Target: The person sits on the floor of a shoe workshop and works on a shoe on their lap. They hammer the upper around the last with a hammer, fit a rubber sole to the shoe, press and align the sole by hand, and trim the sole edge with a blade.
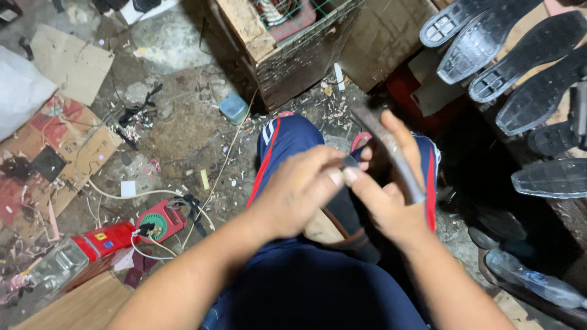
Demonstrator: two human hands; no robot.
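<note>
While the right hand [391, 201] grips a hammer [391, 153], the left hand [299, 192] pinches a shoe [345, 211].

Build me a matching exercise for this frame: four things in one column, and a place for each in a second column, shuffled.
Things:
1. metal rod
2. black shoe soles
3. red power tool
4. wooden crate

Places:
A. on the littered floor at lower left
B. straight ahead, beyond the knees
C. in the right hand
D. in a row at upper right

Pairs: 1-C, 2-D, 3-A, 4-B. The left hand pinches a small dark piece against the right fingers.
</note>
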